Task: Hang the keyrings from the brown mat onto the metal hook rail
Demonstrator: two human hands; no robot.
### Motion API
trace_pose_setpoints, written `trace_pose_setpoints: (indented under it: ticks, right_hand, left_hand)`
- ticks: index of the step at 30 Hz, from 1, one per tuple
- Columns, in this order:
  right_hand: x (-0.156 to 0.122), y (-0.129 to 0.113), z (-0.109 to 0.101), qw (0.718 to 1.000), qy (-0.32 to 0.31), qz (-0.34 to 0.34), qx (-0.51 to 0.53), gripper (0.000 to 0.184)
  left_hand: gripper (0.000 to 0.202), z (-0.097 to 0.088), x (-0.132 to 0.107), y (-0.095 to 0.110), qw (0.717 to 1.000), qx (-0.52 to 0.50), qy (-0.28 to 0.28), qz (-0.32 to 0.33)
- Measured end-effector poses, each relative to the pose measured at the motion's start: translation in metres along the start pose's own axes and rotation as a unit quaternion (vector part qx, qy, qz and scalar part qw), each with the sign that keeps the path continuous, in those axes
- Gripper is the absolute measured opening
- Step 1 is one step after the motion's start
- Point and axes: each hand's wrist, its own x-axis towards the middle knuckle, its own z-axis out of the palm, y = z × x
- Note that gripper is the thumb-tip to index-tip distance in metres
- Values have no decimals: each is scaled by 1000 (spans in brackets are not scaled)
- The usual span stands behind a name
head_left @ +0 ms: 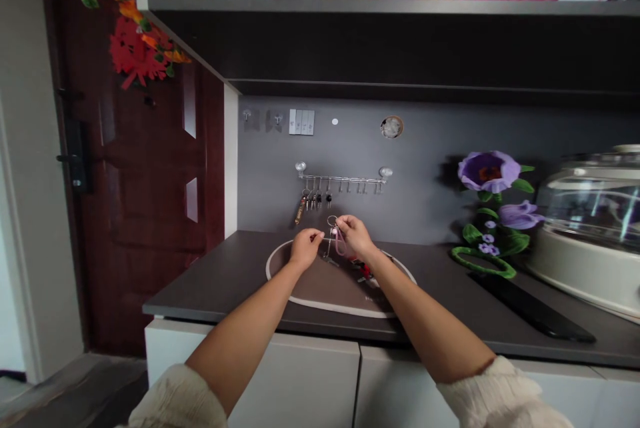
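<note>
The left hand [306, 249] has thumb and finger drawn together beside a key ring [335, 232]; whether they grip anything, I cannot tell. Behind, keys [319, 201] hang from a rack [343, 179]. The key ring hangs above a mat [313, 285], long axis near vertical, hoop uppermost, pink strap [342, 253] pointing down. The right hand [355, 236] pinches its hoop. Farther right: purple flowers [470, 171].

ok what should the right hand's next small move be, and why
I'd probably raise the key ring pinched in the right hand toward a bare hook on the wall rail: other keys already hang toward its left end, while several hooks further right hold nothing.
</note>
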Motion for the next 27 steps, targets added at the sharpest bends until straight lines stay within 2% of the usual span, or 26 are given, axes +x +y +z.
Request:
trace_pose_setpoints:
  ticks: [4,9,19,27]
  right_hand:
    - [13,-8,-1,997,37,33,66,24]
    - [39,-16,-2,986,102,69,117,10]
    - [94,-18,3,962,192,114,155,14]
    - [103,-11,8,951,215,147,167,14]
  left_hand:
    - [21,4,1,-4,999,38,13,16]
    - [22,6,3,-6,997,62,3,35]
    - [22,11,6,-15,998,59,-2,17]
    - [20,11,7,-14,998,62,0,10]
